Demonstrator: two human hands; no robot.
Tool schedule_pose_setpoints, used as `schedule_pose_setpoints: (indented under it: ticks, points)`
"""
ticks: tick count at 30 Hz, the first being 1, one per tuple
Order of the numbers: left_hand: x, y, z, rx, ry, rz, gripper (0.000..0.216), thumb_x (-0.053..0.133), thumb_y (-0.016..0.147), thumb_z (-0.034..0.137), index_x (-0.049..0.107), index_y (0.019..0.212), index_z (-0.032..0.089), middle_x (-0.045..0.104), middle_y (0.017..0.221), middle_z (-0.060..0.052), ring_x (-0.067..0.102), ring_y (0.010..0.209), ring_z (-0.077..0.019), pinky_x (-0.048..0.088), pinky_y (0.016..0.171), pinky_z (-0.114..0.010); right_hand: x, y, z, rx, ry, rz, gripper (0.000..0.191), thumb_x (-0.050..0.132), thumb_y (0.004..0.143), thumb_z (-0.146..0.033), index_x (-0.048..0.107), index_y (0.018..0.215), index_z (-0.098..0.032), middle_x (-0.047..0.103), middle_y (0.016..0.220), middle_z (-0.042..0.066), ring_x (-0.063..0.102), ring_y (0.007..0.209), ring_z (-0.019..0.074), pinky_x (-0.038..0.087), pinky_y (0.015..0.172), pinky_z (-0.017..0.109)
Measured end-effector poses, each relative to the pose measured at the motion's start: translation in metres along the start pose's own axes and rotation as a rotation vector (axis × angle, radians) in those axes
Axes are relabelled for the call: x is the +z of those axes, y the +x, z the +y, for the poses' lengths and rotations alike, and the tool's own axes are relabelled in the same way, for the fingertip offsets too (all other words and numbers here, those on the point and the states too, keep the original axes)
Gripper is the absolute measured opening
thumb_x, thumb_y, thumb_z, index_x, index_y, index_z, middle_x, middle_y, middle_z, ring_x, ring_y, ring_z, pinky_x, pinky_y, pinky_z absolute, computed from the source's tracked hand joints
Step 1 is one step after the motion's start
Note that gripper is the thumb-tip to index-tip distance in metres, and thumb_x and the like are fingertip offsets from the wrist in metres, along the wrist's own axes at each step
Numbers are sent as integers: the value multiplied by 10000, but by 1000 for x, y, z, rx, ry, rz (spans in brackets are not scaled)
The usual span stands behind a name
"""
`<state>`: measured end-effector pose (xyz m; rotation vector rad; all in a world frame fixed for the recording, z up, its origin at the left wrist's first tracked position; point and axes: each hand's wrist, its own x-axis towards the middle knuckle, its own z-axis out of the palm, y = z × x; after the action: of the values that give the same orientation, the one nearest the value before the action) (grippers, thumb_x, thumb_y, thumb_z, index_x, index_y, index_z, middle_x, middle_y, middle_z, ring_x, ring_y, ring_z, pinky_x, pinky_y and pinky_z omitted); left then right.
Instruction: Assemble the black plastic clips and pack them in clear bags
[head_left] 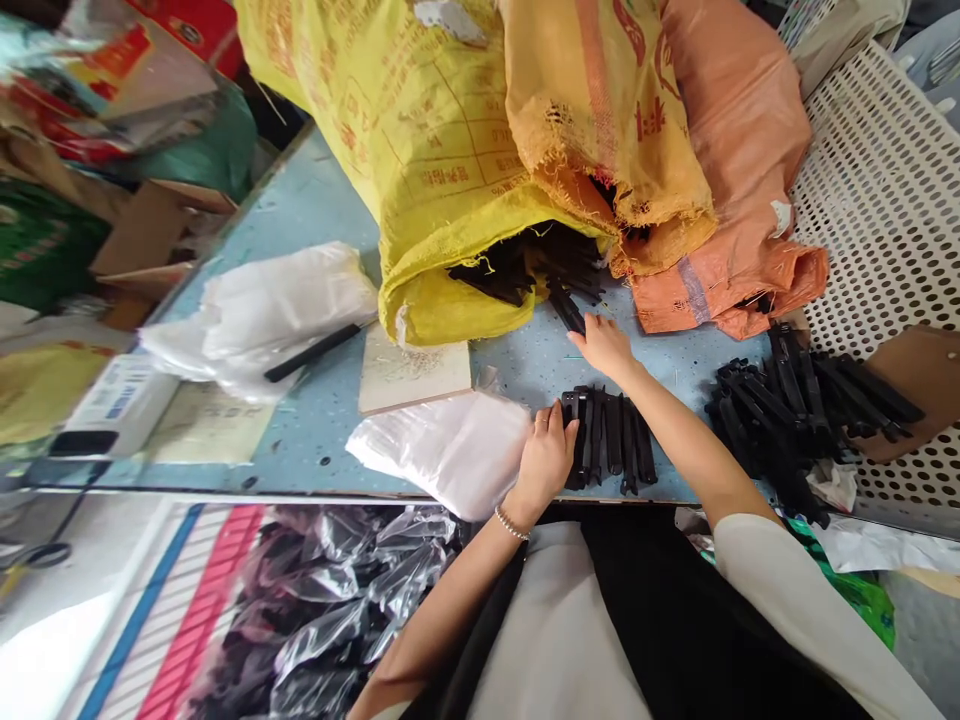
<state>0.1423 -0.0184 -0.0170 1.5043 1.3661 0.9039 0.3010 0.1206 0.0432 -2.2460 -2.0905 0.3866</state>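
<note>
In front of me, a row of long black plastic pieces point(613, 440) lies side by side on the blue table. My left hand point(546, 455) is closed at the left end of this row, its fingers curled against the nearest piece. Farther up, my right hand point(606, 348) grips another black plastic piece point(566, 306) just outside the mouth of a yellow woven sack point(457, 150). More black pieces show inside that sack. A stack of clear plastic bags point(450, 450) lies beside my left wrist.
An orange-yellow sack point(600, 110) and an orange sack point(739, 150) lie to the right of the yellow one. A heap of black pieces point(772, 410) sits by a perforated white basket point(892, 200). To the left are another bag stack point(277, 300) and a board point(412, 372). Bagged pieces point(337, 600) stand below the table edge.
</note>
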Motion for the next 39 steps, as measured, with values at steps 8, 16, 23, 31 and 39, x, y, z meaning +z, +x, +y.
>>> schedule_pose_setpoints:
  ticks: [8, 16, 23, 31, 39]
  points:
    - [-27, 28, 15, -48, -455, 117, 713, 627, 908, 415, 330, 1539, 264, 492, 1490, -129, 506, 1341, -279, 370, 1169, -474, -4, -90, -16, -275, 67, 132, 303, 412, 1033, -316, 619, 1174, -147, 698, 1112, 176, 641, 1027, 305, 502, 850, 398]
    - [-43, 11, 59, -266, -906, -198, 783, 697, 836, 349, 363, 1543, 324, 692, 1135, -49, 673, 804, -193, 578, 767, -337, -25, -125, 8, -482, 247, 269, 326, 409, 1035, -430, 593, 1188, -208, 618, 1124, 144, 563, 1077, 305, 475, 914, 454]
    - [-43, -7, 64, -188, -825, -305, 836, 751, 792, 328, 372, 1537, 335, 665, 1164, -63, 640, 754, -185, 576, 725, -346, -17, -108, 14, -346, 688, 53, 464, 273, 1047, -557, 521, 825, -234, 557, 773, 38, 539, 756, 203, 458, 702, 336]
    - [-47, 10, 54, -309, -869, -139, 718, 671, 832, 386, 418, 1494, 268, 712, 978, -41, 672, 769, -192, 576, 753, -337, 0, -164, -9, -549, 539, -90, 373, 477, 998, -503, 535, 763, -219, 596, 790, 55, 546, 771, 203, 428, 718, 336]
    - [-60, 19, 20, -83, -226, 12, 658, 659, 858, 420, 482, 1464, 235, 545, 1401, -107, 546, 1277, -296, 425, 1133, -449, 3, -185, 38, -201, 372, -38, 340, 389, 1042, -418, 646, 968, -209, 685, 1015, 120, 628, 994, 269, 482, 882, 405]
